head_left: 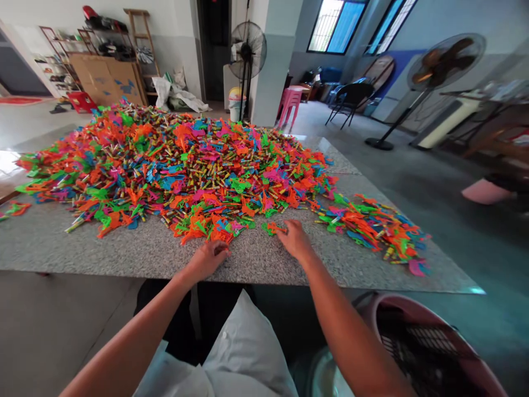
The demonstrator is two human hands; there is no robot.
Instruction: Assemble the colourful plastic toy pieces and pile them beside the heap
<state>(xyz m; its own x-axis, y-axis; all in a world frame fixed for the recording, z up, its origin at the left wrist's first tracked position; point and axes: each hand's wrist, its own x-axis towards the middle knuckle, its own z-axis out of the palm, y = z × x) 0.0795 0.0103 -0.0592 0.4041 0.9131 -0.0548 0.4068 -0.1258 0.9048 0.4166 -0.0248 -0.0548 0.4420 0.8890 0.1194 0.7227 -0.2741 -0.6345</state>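
A table (136, 256) bears a heap of bright pieces (206, 165), near edge within reach; a smaller pile (374, 226) lies right, presumably kept apart. The left hand (209, 259) curls at the heap, grip unclear; the right hand (295, 238) pinches an orange piece (275, 228) between the two.

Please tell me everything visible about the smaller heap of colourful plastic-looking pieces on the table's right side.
The smaller heap of bright plastic-looking pieces is a loose, low jumble on the speckled grey, stone-like tabletop. Orange, green, blue and pink flat shapes mix with thin yellowish sticks; exact figures are too small to tell. It slants from beside the large multicoloured mound toward the near right corner. The right hand is apart from it.
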